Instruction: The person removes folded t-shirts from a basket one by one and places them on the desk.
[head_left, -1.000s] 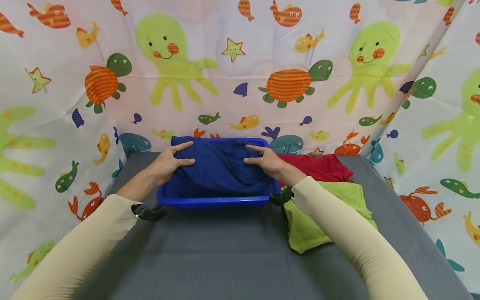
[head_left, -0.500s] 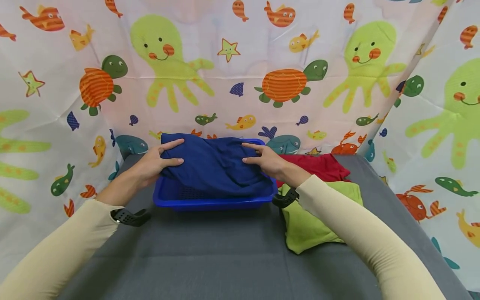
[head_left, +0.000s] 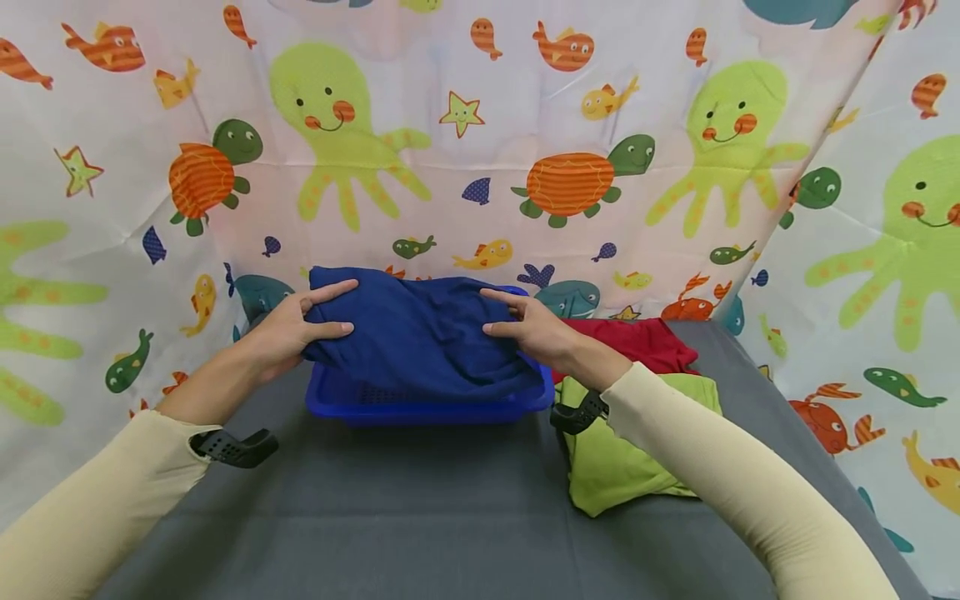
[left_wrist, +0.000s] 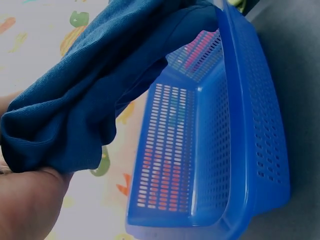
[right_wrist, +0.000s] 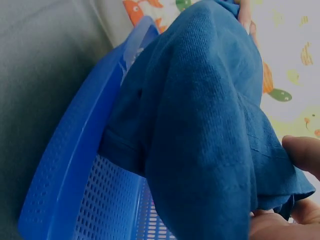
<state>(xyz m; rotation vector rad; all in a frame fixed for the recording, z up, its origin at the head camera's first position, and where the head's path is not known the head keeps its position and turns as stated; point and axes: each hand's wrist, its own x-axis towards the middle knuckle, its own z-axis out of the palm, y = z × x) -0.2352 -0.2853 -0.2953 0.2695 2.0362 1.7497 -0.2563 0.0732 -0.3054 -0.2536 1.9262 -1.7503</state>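
A dark blue cloth (head_left: pixel 420 333), loosely folded and wrinkled, is stretched between both hands over a blue plastic basket (head_left: pixel 427 412). The left hand (head_left: pixel 281 337) pinches its left end, thumb in front. At the right end, the right hand (head_left: pixel 543 333) holds it between thumb and fingers. In the right wrist view a stitched hem shows on the cloth (right_wrist: pixel 200 100) near the thumb, and its lower part hangs at the basket's rim. Through the left wrist view, the perforated basket (left_wrist: pixel 210 135) shows bare inner walls beneath the raised cloth.
Right of the basket lie a red cloth (head_left: pixel 637 342) and, nearer, a lime-green folded cloth (head_left: pixel 630 450), partly behind the right forearm. Everything stands on a grey-covered table (head_left: pixel 420 517). A sea-animal printed curtain (head_left: pixel 450 167) closes off the back and both sides.
The left hand has moved left, drawing the cloth's left end outward and spreading it wider. The right hand stays nearly in place. Both keep hold of the cloth.
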